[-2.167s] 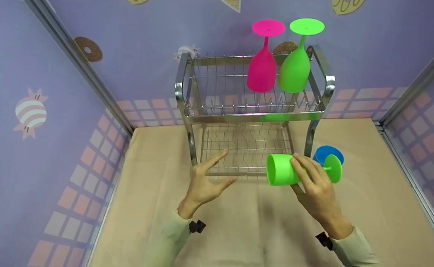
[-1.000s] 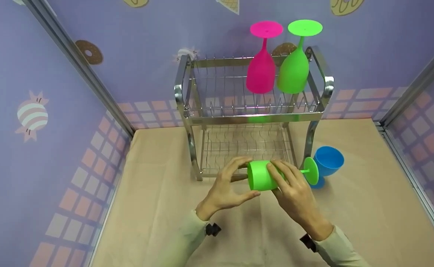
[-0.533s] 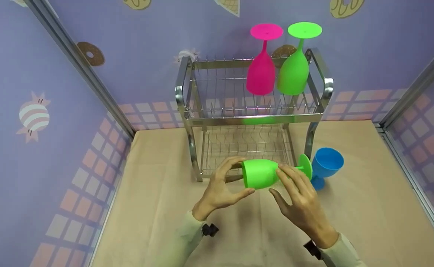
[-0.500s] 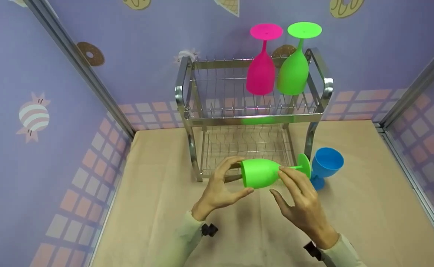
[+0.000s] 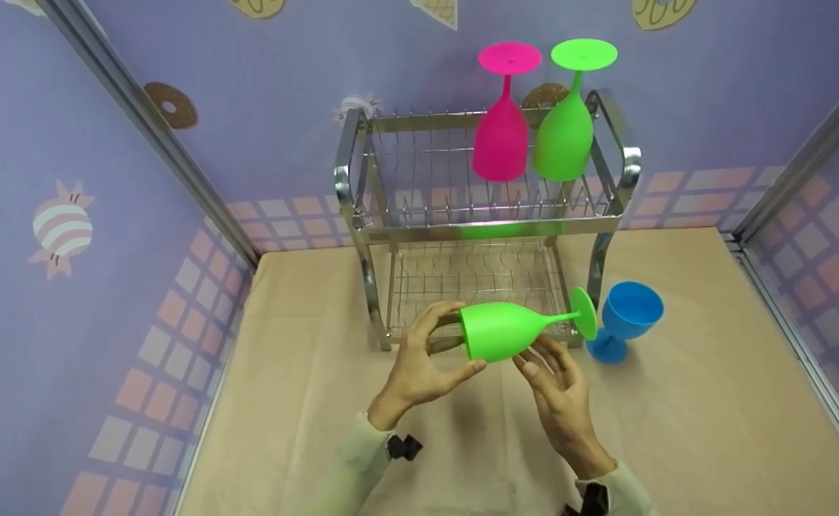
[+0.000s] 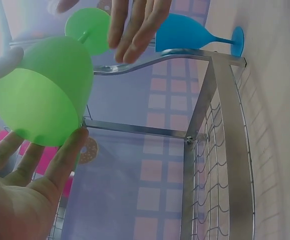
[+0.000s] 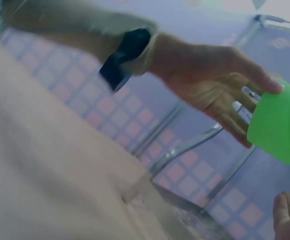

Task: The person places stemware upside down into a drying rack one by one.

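My left hand (image 5: 419, 365) grips the bowl of a light green plastic goblet (image 5: 501, 331) near its rim, thumb on the near side, fingers behind. The goblet lies sideways in the air, mouth to the left, foot to the right. Just below the bowl is my right hand (image 5: 559, 398), its fingers loosely bent; whether a fingertip touches the bowl I cannot tell. In the left wrist view, the fingers (image 6: 134, 30) of the right hand appear beside the goblet's foot. The right wrist view has the left hand (image 7: 210, 80) at the green bowl (image 7: 280, 125).
A two-tier metal dish rack (image 5: 483, 231) stands behind the hands. On its upper tier a pink goblet (image 5: 501, 143) and another green goblet (image 5: 564, 143) stand upside down. A blue goblet (image 5: 632, 312) is on the table (image 5: 304, 401), right of the rack. Patterned walls enclose the space.
The green goblet has moved left from the right hand's grip into the left hand, which closed on its rim end. The right hand has let go and moved below the bowl, turning over.
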Available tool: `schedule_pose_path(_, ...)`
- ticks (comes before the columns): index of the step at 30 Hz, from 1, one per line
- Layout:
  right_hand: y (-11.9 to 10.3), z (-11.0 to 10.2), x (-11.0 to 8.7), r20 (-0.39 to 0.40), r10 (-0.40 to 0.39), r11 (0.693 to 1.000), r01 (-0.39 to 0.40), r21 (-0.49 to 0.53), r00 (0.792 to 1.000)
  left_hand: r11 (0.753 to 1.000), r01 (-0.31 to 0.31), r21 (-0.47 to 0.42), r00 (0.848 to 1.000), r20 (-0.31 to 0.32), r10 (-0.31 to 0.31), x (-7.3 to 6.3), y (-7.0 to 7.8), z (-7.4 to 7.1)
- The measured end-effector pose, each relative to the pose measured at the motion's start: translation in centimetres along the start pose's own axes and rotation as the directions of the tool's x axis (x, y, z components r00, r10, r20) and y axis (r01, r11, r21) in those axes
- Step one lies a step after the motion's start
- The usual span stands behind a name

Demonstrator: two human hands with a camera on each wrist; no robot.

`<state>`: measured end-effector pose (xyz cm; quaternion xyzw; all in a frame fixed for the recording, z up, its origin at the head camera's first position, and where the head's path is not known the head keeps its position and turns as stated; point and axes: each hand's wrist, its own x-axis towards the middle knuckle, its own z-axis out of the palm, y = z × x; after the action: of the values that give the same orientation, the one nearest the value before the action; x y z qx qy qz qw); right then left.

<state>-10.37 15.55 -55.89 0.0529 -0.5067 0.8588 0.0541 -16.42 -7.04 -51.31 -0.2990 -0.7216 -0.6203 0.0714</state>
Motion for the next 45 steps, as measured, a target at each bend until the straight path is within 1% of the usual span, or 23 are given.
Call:
schedule_pose_path(2, -0.1, 0.3, 0.5, 0.017, 0.037, 0.994, -0.038, 0.100, 0.999, 1.000, -0.006, 0.001, 1.000, 0.004, 0.006, 0.0, 0.0, 0.2)
schedule_pose_path(4, -0.3, 0.5, 0.9, 0.027, 0.064, 0.983, -0.068, 0.172, 0.998, 1.000, -0.012, 0.018, 1.000, 0.009, 0.012, 0.0, 0.0, 0.5)
schedule_pose_path(8, -0.6, 1.0, 1.3, 0.036, 0.084, 0.967, -0.090, 0.238, 0.996, 0.996, -0.036, 0.078, 0.999, 0.006, 0.036, 0.0, -0.1, 0.8)
schedule_pose_path(10, -0.7, 1.1, 1.3, 0.035, 0.084, 0.964, -0.090, 0.249, 0.996, 0.993, -0.050, 0.107, 0.999, 0.003, 0.050, 0.0, -0.2, 0.9)
schedule_pose_path(12, -0.8, 1.2, 1.4, 0.034, 0.084, 0.962, -0.090, 0.259, 0.996, 0.991, -0.061, 0.117, 0.998, 0.002, 0.061, 0.1, -0.3, 1.0)
schedule_pose_path(15, -0.9, 1.2, 1.5, 0.029, 0.083, 0.959, -0.088, 0.270, 0.996, 0.991, -0.073, 0.109, 0.997, 0.006, 0.072, 0.2, -0.3, 1.3)
schedule_pose_path(17, -1.0, 1.2, 1.5, 0.028, 0.079, 0.956, -0.084, 0.280, 0.996, 0.994, -0.071, 0.084, 0.997, 0.011, 0.071, 0.3, -0.3, 1.4)
schedule_pose_path(21, -1.0, 1.3, 1.6, 0.033, 0.057, 0.952, -0.064, 0.298, 0.998, 0.998, -0.058, 0.033, 0.998, 0.019, 0.057, 0.4, -0.2, 1.7)
schedule_pose_path(23, -1.1, 1.3, 1.6, 0.039, 0.043, 0.950, -0.053, 0.307, 0.998, 0.998, -0.055, 0.031, 0.998, 0.018, 0.054, 0.4, -0.2, 1.7)
schedule_pose_path(28, -1.4, 1.4, 1.8, 0.047, 0.021, 0.947, -0.034, 0.320, 0.999, 0.999, -0.031, -0.012, 0.999, 0.030, 0.032, 0.5, 0.1, 1.7)
schedule_pose_path(31, -1.6, 1.3, 2.0, 0.050, 0.016, 0.952, -0.031, 0.306, 0.999, 1.000, -0.007, -0.030, 0.999, 0.032, 0.008, 0.4, 0.1, 1.4)
schedule_pose_path(34, -2.0, 1.3, 2.2, 0.055, 0.007, 0.956, -0.023, 0.293, 0.998, 1.000, -0.001, -0.012, 1.000, 0.010, 0.001, 0.1, -0.3, 0.8)
schedule_pose_path(36, -2.4, 1.3, 2.5, 0.063, -0.008, 0.959, -0.010, 0.285, 0.998, 1.000, -0.009, 0.024, 1.000, -0.023, 0.010, -0.1, -0.8, 0.1)
schedule_pose_path(38, -2.9, 1.3, 2.8, 0.067, -0.028, 0.961, 0.008, 0.277, 0.997, 0.994, -0.026, 0.105, 0.997, -0.073, 0.034, -0.3, -1.6, -0.9)
schedule_pose_path(39, -3.1, 1.3, 2.9, 0.071, -0.039, 0.963, 0.018, 0.269, 0.997, 0.987, -0.036, 0.158, 0.993, -0.102, 0.052, -0.3, -2.0, -1.5)
schedule_pose_path(41, -3.8, 1.4, 3.3, 0.084, -0.061, 0.969, 0.038, 0.244, 0.995, 0.963, -0.034, 0.267, 0.982, -0.168, 0.081, -0.3, -2.9, -2.8)
schedule_pose_path(43, -4.5, 1.5, 3.9, 0.099, -0.080, 0.975, 0.058, 0.215, 0.992, 0.928, -0.008, 0.373, 0.967, -0.234, 0.102, -0.3, -3.8, -4.4)
schedule_pose_path(45, -5.2, 1.8, 4.4, 0.115, -0.097, 0.980, 0.075, 0.182, 0.989, 0.896, 0.025, 0.443, 0.949, -0.292, 0.118, -0.4, -4.6, -6.1)
